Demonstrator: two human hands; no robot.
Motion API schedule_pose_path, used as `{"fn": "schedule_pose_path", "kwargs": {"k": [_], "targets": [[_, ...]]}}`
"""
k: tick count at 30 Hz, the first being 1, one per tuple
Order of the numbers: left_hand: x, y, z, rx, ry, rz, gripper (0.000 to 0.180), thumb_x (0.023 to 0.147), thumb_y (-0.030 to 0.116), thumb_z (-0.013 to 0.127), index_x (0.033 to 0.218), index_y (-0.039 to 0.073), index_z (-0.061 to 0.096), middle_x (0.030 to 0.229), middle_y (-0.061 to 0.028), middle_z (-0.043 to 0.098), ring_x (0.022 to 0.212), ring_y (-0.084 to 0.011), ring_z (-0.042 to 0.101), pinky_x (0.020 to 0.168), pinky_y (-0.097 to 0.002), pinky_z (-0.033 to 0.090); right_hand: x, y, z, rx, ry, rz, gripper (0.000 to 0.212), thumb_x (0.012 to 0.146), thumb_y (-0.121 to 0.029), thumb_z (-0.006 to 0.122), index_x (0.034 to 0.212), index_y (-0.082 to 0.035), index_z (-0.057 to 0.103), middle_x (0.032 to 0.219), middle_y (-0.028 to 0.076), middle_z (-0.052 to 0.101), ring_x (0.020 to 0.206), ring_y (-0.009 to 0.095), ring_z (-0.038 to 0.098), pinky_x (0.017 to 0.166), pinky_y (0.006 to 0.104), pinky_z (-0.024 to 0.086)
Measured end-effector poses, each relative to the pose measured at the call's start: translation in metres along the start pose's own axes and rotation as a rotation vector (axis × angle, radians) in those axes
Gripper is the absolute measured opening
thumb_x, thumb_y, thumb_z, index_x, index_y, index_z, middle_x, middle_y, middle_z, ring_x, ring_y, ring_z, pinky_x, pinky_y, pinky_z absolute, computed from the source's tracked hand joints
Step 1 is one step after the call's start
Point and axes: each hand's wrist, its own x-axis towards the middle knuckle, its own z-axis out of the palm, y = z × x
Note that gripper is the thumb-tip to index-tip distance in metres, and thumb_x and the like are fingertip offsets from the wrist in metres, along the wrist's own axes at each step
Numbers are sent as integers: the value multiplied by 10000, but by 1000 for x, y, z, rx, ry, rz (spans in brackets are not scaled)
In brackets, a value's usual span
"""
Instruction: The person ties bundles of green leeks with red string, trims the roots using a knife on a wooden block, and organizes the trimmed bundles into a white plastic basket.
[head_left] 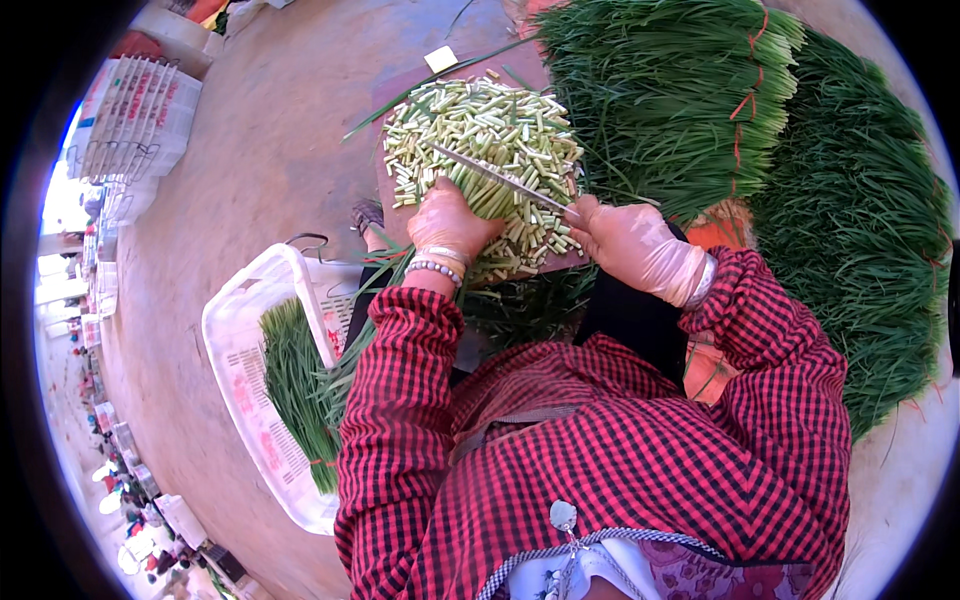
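Note:
My left hand [452,222], in a thin glove with a beaded bracelet at the wrist, is closed around a bunch of green chives [487,194]. The pale stem ends of the bunch point away from me over the cutting board [515,66], and its leaves trail down by my left forearm. A knife [510,182] is gripped in my gloved right hand [640,246]. Its narrow blade reaches up and left across the stem ends, just beyond my left hand. Short cut stem pieces [440,118] lie heaped over the board, around and under the blade.
At my left stands a white plastic basket [222,330] with a tied chive bundle [300,385] inside. Large stacks of tied chives [660,90] lie to the right. A small pale yellow block [440,59] rests by the board's far edge. White crates [140,120] stand at far left.

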Motion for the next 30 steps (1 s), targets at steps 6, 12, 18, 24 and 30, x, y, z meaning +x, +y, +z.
{"fn": "schedule_pose_path", "kwargs": {"k": [6, 12, 18, 24, 30], "targets": [[-3, 1, 15, 39, 143, 35, 729, 585, 428, 820, 1099, -12, 547, 1057, -197, 650, 984, -362, 654, 828, -463, 535, 13, 3, -5, -38, -148, 2, 321, 952, -301, 560, 1032, 3, 492, 667, 173, 630, 621, 378, 654, 528, 462, 514], [1, 5, 23, 110, 198, 62, 696, 586, 433, 830, 1082, 34, 549, 1050, -156, 633, 997, -329, 637, 815, -461, 543, 78, -10, 19, 26, -275, 79, 281, 947, -263, 530, 1022, 7, 553, 807, 183, 693, 781, 346, 703, 662, 473, 535], [6, -7, 17, 33, 124, 46, 712, 589, 421, 809, 1105, 20, 528, 1055, -185, 636, 1003, -342, 638, 825, -454, 533, 93, -10, 21, 60, -304, 38, 317, 936, -278, 520, 1055, 5, 597, 877, 207, 695, 848, 370, 690, 750, 475, 525], [3, 1, 20, 28, 159, 109, 709, 593, 425, 806, 1093, 8, 526, 1050, -196, 635, 970, -361, 643, 815, -468, 530, 33, 13, 9, 47, -380, 131, 362, 932, -284, 533, 1103, 35, 546, 832, 208, 690, 805, 364, 693, 681, 480, 531], [-4, 5, 19, 53, 196, 75, 706, 591, 421, 817, 1090, 14, 527, 1051, -205, 635, 964, -372, 648, 816, -473, 525, 91, 4, 95, 78, -204, 204, 358, 933, -281, 503, 1120, 24, 486, 808, 223, 682, 801, 397, 681, 706, 487, 518]]}}
